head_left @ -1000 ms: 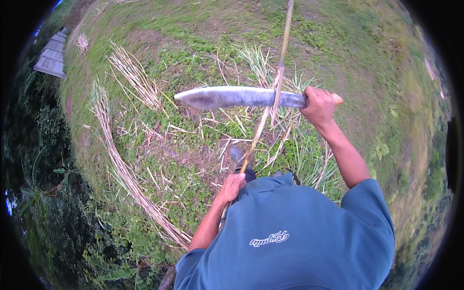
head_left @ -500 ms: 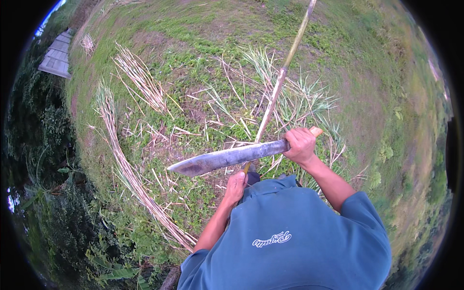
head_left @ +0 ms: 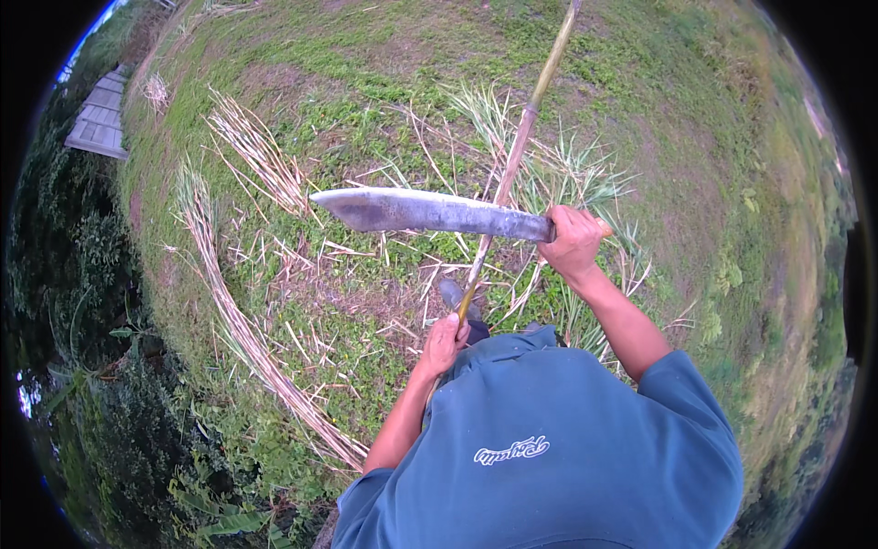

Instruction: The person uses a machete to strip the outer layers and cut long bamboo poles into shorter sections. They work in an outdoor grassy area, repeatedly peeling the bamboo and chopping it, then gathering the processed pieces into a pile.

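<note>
Machete (head_left: 421,210) moved up since last frame, now crosses in front of stalk (head_left: 517,151), over grass (head_left: 686,174). Prob. heavy, stiff: grip handle (head_left: 604,227) only. R hand (head_left: 573,241) wrapped round handle; L hand (head_left: 443,344) closed on stalk, lower down. Bundle (head_left: 241,331) nr grass's left edge.

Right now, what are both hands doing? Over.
Left hand gripping long stalk. Right hand gripping machete. Machete crosses in front of stalk, contact unclear. Loose stalk pieces on grass.
</note>
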### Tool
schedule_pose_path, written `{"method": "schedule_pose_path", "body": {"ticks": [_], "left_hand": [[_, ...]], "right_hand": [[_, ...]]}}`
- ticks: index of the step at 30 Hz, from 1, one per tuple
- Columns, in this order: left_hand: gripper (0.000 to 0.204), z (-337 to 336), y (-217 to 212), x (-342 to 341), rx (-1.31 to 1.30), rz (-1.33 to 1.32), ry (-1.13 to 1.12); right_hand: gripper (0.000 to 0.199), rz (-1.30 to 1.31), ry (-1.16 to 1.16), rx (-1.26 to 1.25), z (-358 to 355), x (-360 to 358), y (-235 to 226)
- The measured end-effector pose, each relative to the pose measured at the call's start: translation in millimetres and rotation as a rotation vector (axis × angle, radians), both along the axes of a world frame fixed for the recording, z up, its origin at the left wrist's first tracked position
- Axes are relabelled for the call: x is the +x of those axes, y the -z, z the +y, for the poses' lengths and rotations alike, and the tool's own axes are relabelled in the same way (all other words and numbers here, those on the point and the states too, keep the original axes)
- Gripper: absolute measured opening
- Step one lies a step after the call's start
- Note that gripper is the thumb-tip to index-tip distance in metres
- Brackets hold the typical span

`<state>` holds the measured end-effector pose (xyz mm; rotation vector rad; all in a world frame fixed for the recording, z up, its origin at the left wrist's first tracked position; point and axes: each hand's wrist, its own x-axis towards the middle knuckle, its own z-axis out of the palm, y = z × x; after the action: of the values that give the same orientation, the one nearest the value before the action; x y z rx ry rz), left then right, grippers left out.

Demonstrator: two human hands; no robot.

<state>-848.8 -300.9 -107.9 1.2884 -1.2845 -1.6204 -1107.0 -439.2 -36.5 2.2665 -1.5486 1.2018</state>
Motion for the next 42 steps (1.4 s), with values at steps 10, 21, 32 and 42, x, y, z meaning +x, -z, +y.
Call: {"method": "schedule_pose_path", "body": {"ticks": [10,21,32,42], "left_hand": [[0.044,9.4,-2.7,-22.5,-0.311,-0.411,-0.211],[0.055,9.9,6.9,2.4,0.034,-0.007,-0.131],[0.056,-7.6,-6.9,-6.6,0.014,-0.124,-0.061],[0.058,2.1,8.1,-0.6,0.089,-0.064,-0.078]], "right_hand": [[0.012,0.141,-0.150,0.032,9.6,-9.2,22.2],[0.018,-0.008,0.203,0.042,-35.9,-33.1,-19.1],[0.012,0.048,-0.181,0.042,11.2,15.9,31.0],[0.019,-0.138,0.647,0.068,-95.9,-61.9,-36.8]]}}
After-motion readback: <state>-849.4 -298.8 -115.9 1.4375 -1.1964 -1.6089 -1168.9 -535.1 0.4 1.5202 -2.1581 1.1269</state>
